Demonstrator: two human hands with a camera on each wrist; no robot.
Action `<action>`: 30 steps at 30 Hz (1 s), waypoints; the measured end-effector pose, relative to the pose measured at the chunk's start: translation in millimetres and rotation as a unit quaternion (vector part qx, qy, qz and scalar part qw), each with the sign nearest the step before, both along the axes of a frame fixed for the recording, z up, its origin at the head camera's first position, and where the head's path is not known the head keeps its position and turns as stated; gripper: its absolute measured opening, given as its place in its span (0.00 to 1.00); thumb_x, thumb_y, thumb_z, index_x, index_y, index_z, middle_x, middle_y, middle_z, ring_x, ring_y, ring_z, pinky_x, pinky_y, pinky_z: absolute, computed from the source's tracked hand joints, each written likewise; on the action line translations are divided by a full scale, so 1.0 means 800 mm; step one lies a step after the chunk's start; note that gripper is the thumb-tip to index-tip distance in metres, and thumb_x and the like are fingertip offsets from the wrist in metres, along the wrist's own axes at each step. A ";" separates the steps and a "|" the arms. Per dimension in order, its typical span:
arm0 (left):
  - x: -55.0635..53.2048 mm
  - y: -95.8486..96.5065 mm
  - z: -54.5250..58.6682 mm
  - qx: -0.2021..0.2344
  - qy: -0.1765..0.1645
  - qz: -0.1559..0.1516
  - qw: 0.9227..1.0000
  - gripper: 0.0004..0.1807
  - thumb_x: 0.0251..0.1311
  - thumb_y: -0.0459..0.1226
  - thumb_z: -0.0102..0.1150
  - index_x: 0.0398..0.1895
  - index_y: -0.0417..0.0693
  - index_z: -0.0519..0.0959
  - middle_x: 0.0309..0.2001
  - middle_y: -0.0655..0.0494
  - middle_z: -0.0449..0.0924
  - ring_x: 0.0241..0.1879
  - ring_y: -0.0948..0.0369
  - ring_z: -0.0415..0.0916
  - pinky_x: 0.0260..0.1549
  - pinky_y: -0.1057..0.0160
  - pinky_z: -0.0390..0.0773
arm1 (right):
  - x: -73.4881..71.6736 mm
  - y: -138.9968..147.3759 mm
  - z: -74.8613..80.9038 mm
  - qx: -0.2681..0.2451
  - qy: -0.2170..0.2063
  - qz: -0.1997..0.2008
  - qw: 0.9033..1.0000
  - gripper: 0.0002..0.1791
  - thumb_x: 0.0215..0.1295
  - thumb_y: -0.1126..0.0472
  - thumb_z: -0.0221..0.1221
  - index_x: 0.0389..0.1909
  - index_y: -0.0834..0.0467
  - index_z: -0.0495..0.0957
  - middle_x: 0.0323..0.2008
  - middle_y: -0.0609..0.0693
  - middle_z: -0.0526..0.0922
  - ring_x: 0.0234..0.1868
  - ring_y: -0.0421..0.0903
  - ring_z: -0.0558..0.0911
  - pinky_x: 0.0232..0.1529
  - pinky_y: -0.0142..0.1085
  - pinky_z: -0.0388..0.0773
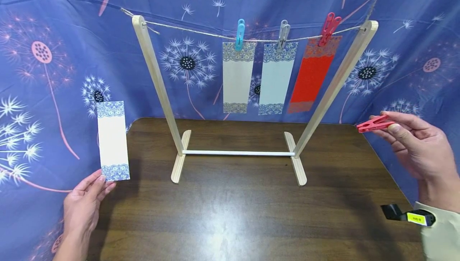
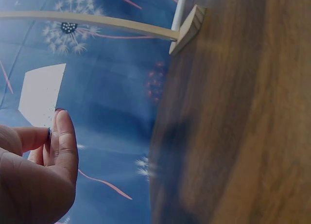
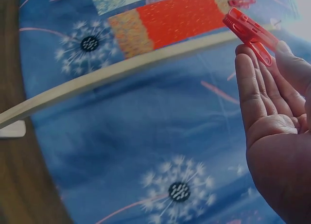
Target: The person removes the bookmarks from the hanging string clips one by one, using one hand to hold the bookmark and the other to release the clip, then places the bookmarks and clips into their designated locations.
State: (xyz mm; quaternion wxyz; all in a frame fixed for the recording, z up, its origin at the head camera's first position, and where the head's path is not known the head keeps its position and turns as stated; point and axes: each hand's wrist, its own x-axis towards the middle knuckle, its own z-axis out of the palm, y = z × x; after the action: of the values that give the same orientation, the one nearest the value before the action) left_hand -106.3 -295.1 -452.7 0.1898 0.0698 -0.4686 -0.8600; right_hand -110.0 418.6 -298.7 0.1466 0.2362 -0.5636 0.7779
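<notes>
My left hand (image 1: 84, 201) pinches the lower end of a white paper strip (image 1: 113, 141) with blue lace-patterned ends, held upright left of the wooden stand. In the left wrist view the thumb and fingers grip the strip's (image 2: 43, 95) bottom edge. On the right, my right hand (image 1: 418, 143) pinches a red clothespin (image 1: 373, 124) between thumb and fingers, its jaw end pointing left. The right wrist view shows that clothespin (image 3: 250, 34) close up. Both hands are out to the sides of the stand, apart from the string (image 1: 194, 32).
A wooden stand (image 1: 158, 81) with a white crossbar (image 1: 237, 153) carries the string. From it hang a cream strip (image 1: 237, 81) under a blue clothespin (image 1: 240, 33), a pale blue strip (image 1: 276, 81) under a grey one (image 1: 283, 35), and a red strip (image 1: 312, 77) under a red one (image 1: 328, 29).
</notes>
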 end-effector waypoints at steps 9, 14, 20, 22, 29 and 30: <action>0.008 -0.014 -0.020 -0.036 -0.031 -0.047 0.998 0.15 0.71 0.22 0.55 0.45 0.44 0.88 0.34 0.49 0.88 0.32 0.59 0.88 0.39 0.64 0.89 | 0.014 0.020 -0.048 -0.019 -0.006 0.025 0.999 0.22 0.76 0.82 0.38 0.68 0.81 0.63 0.60 0.66 0.80 0.60 0.53 0.83 0.63 0.38 0.78; 0.010 -0.017 -0.028 -0.049 -0.045 -0.059 0.996 0.16 0.71 0.22 0.55 0.45 0.47 0.89 0.34 0.51 0.87 0.32 0.60 0.88 0.40 0.64 0.89 | 0.020 0.027 -0.071 -0.042 -0.020 0.034 0.998 0.23 0.76 0.82 0.37 0.68 0.80 0.64 0.59 0.67 0.81 0.60 0.53 0.82 0.63 0.39 0.79; 0.013 -0.024 -0.037 -0.079 -0.065 -0.082 0.991 0.16 0.72 0.24 0.56 0.44 0.52 0.89 0.34 0.54 0.85 0.33 0.60 0.88 0.40 0.65 0.89 | 0.016 0.037 -0.097 -0.056 0.000 0.084 0.995 0.23 0.76 0.84 0.33 0.69 0.82 0.60 0.61 0.70 0.78 0.62 0.57 0.81 0.65 0.42 0.78; 0.014 -0.027 -0.041 -0.090 -0.076 -0.090 0.989 0.17 0.72 0.24 0.56 0.44 0.54 0.89 0.35 0.55 0.85 0.34 0.60 0.88 0.40 0.66 0.89 | 0.017 0.041 -0.105 -0.053 -0.004 0.089 0.995 0.23 0.76 0.84 0.33 0.69 0.82 0.60 0.62 0.70 0.77 0.62 0.56 0.81 0.65 0.42 0.77; 0.019 -0.032 -0.050 -0.114 -0.119 -0.100 0.981 0.17 0.72 0.26 0.57 0.41 0.59 0.89 0.40 0.60 0.86 0.35 0.60 0.88 0.40 0.65 0.89 | 0.026 0.047 -0.129 -0.048 -0.051 0.060 0.996 0.25 0.76 0.83 0.33 0.70 0.78 0.63 0.62 0.66 0.80 0.61 0.53 0.82 0.64 0.38 0.78; 0.020 -0.033 -0.051 -0.117 -0.124 -0.101 0.980 0.17 0.72 0.26 0.58 0.41 0.59 0.89 0.40 0.60 0.87 0.35 0.60 0.88 0.40 0.65 0.89 | 0.027 0.048 -0.133 -0.045 -0.053 0.058 0.996 0.25 0.76 0.83 0.33 0.70 0.78 0.63 0.62 0.65 0.80 0.60 0.53 0.82 0.63 0.38 0.78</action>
State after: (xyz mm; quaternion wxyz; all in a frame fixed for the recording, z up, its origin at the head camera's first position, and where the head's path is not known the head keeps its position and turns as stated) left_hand -90.4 -321.9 -493.6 0.0495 0.1054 -0.5902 -0.7988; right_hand -88.5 456.8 -405.0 0.0814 0.2204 -0.5198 0.8214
